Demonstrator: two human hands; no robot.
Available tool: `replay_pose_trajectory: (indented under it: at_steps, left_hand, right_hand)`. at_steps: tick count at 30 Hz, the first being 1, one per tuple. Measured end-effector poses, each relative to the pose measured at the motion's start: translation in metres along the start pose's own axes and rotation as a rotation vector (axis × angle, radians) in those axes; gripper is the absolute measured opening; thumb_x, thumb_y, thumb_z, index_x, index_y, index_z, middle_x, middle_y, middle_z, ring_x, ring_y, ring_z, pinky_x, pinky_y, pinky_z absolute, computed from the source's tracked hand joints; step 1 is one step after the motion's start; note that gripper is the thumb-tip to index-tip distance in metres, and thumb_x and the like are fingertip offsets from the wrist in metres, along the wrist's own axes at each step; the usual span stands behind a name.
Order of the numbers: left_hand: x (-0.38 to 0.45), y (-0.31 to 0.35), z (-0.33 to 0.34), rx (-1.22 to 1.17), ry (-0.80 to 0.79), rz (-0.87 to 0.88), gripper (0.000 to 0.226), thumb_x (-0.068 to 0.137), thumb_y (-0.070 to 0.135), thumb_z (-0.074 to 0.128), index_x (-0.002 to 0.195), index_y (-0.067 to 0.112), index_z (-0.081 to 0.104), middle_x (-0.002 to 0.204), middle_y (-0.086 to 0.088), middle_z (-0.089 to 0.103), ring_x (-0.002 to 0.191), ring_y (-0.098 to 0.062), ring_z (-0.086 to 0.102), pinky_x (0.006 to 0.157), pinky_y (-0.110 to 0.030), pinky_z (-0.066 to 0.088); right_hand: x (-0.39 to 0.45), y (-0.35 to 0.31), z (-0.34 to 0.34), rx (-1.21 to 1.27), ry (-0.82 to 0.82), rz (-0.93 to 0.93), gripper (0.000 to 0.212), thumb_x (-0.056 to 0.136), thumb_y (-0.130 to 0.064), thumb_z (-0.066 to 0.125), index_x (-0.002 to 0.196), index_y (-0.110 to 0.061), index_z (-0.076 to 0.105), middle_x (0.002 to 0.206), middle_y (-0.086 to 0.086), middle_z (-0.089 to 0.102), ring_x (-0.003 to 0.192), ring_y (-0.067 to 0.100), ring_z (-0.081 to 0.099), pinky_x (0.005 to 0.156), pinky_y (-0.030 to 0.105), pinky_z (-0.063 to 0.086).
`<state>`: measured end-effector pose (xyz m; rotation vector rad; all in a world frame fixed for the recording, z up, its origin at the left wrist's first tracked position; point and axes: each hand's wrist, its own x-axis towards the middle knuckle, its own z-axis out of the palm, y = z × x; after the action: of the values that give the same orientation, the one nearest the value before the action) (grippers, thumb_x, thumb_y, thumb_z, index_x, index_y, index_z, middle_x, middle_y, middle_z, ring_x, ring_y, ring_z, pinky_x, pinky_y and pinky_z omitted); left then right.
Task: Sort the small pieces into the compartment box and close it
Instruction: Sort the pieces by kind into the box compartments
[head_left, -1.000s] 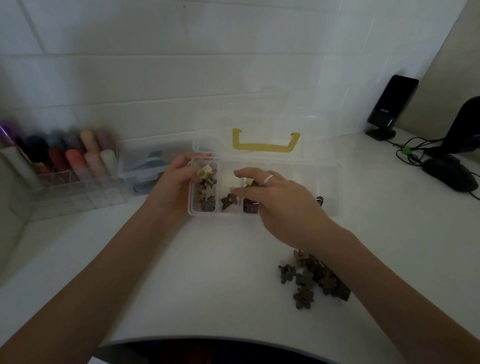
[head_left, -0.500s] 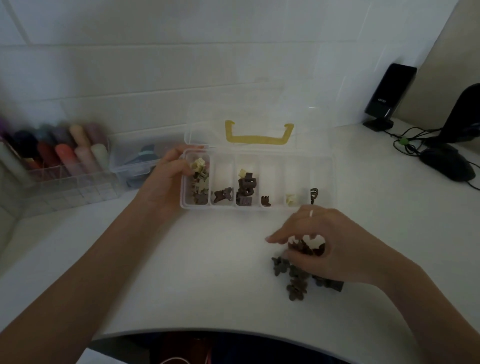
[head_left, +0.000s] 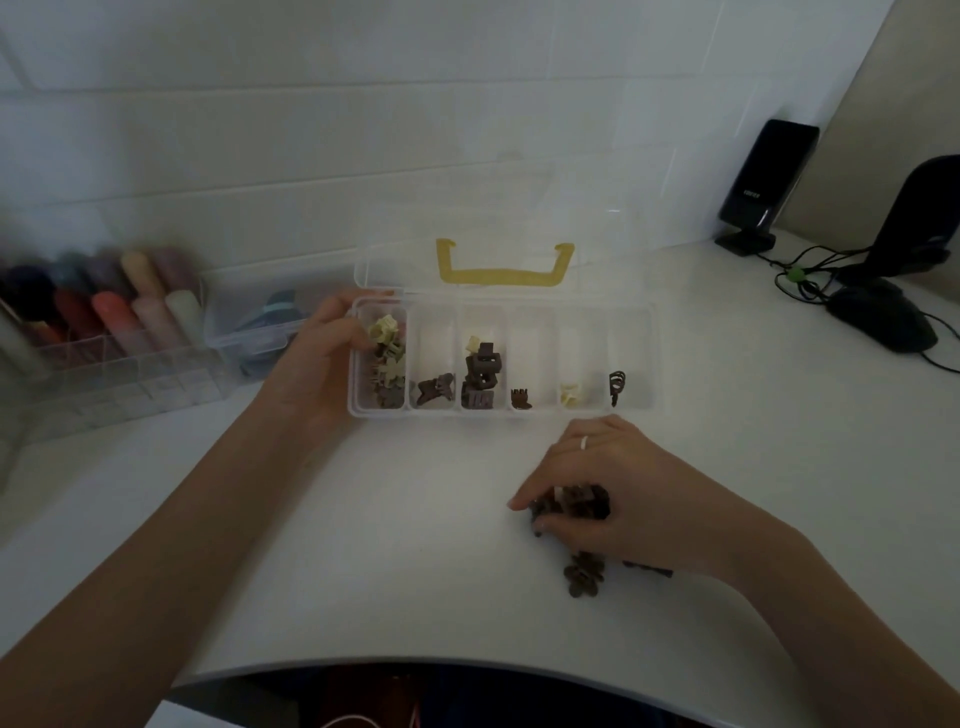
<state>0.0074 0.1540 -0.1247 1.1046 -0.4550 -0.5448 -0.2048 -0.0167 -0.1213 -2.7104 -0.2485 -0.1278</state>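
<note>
A clear compartment box (head_left: 636, 410) lies open on the white table, its lid (head_left: 498, 228) with a yellow handle tipped back against the wall. Several compartments hold small brown and cream hair clips. My left hand (head_left: 322, 364) grips the box's left end. In front of the box, my right hand (head_left: 608, 493) rests on a heap of dark brown clips (head_left: 571, 506), its fingers closed around some of them. One flower-shaped brown clip (head_left: 584, 574) lies free beside the hand; part of the heap is hidden under my palm.
A clear organiser with coloured tubes (head_left: 104, 317) and a small clear bin (head_left: 260, 327) stand at the left. At the far right are a black speaker (head_left: 763, 182), a computer mouse (head_left: 883, 317) and cables. The table's curved front edge (head_left: 467, 662) runs below my arms.
My right hand left the box's compartments, dropped back to the clip heap and closed its fingers on some clips. My left hand stayed on the box.
</note>
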Motion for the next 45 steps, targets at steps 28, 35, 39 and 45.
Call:
replay_pose_trajectory:
  at_steps: [28, 35, 39, 45]
  left_hand:
    - [0.000, -0.003, -0.001, -0.126, -0.048, -0.066, 0.040, 0.073, -0.001, 0.039, 0.110, 0.009, 0.052, 0.095, -0.012, 0.060, 0.085, -0.027, 0.059, 0.073, -0.037, 0.050]
    - [0.002, -0.004, -0.001, -0.105, -0.002, -0.085, 0.042, 0.062, 0.005, 0.046, 0.101, 0.014, 0.057, 0.090, -0.006, 0.064, 0.077, -0.021, 0.064, 0.064, -0.030, 0.055]
    - [0.003, -0.006, -0.002, -0.102, -0.006, -0.075, 0.036, 0.072, 0.003, 0.041, 0.105, 0.012, 0.055, 0.091, -0.006, 0.064, 0.079, -0.021, 0.063, 0.064, -0.030, 0.055]
    - [0.001, -0.005, -0.002, -0.093, -0.024, -0.070, 0.037, 0.070, 0.002, 0.042, 0.100, 0.016, 0.059, 0.088, -0.003, 0.067, 0.077, -0.018, 0.065, 0.061, -0.028, 0.055]
  right_hand:
    - [0.086, -0.012, -0.012, 0.025, 0.594, -0.114, 0.012, 0.084, -0.020, 0.065, 0.094, -0.018, 0.073, 0.083, -0.007, 0.065, 0.079, 0.009, 0.051, 0.074, 0.022, 0.042]
    - [0.017, 0.011, -0.035, 0.138, 0.222, 0.085, 0.004, 0.078, -0.030, 0.071, 0.081, -0.028, 0.073, 0.045, -0.009, 0.046, 0.041, 0.008, 0.038, 0.048, 0.014, 0.033]
    - [0.006, 0.016, -0.043, 0.020, -0.128, 0.278, 0.021, 0.070, -0.054, 0.068, 0.087, -0.042, 0.068, 0.050, -0.006, 0.048, 0.044, 0.006, 0.041, 0.049, 0.019, 0.032]
    - [0.007, 0.016, -0.038, -0.011, -0.250, 0.275, 0.018, 0.075, -0.045, 0.070, 0.091, -0.041, 0.065, 0.055, -0.006, 0.045, 0.051, 0.005, 0.044, 0.052, 0.020, 0.033]
